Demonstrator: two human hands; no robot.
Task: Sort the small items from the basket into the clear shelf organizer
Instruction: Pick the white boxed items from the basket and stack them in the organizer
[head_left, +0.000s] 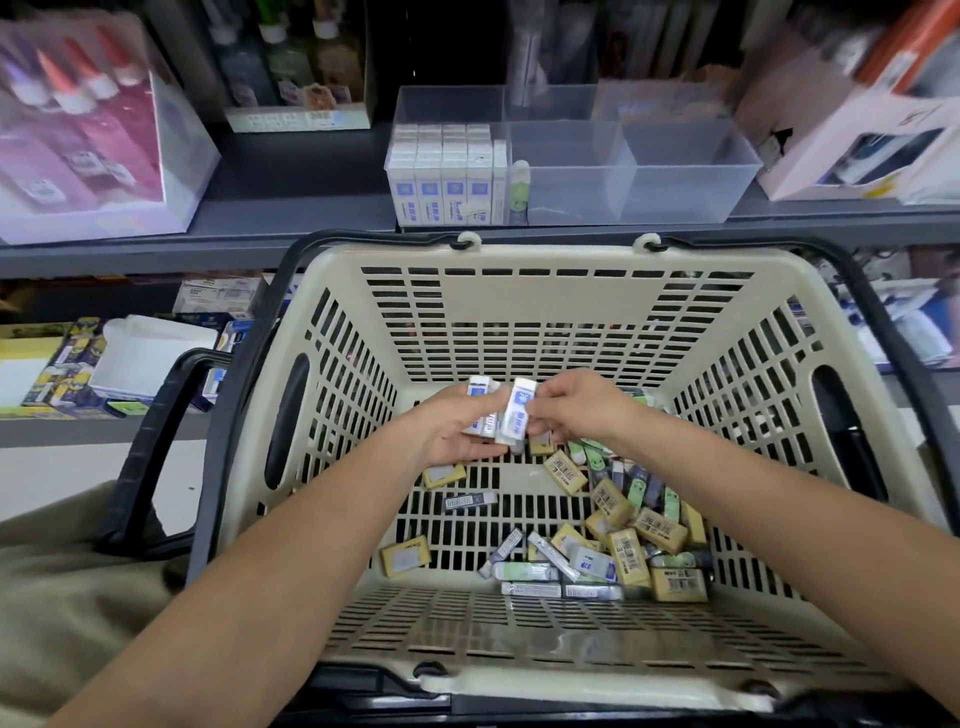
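Grey shelf (311, 208) across top, front edge just behind basket rim. Beige slotted basket (519, 257) below: loose erasers (623, 530) heaped toward right and near wall, open floor at left. Clear organizer (675, 171) on shelf, left compartment packed with white-blue boxes (441, 176), roomy compartments to right. Left hand (457, 431) above basket centre, fingers curled round small stack (480, 392). Right hand (576, 410) beside it, fingers pinching one white-blue eraser (514, 410) against stack.

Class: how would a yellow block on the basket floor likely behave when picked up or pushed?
Probably stiff: the yellow block keeps straight edges in the pile. Likely light: the left hand holds several similar white blocks at once. Flat faces suggest sliding, not rolling; slots in the basket might catch corners.
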